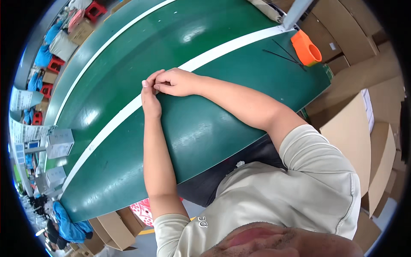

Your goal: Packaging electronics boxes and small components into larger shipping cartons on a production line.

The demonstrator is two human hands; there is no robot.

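Observation:
My two hands meet above the white strip [112, 125] on the green worktable [192, 141]. My left hand [151, 103] points away from me, its thumb raised and its visible fingers fairly straight. From the right, my right hand [180, 81] reaches across with curled fingers, and its fingertips touch the left hand's fingers. No object shows in either hand, though the spot where the fingers overlap is hidden. Both bare forearms lie over the near part of the table.
An orange holder [306, 48] stands at the table's far right corner beside thin black rods [284, 55]. Cardboard boxes [349, 141] crowd the right side. Small white boxes [60, 143] sit at the left edge, near a blue cloth [70, 222]. Red stools [95, 11] stand beyond the table.

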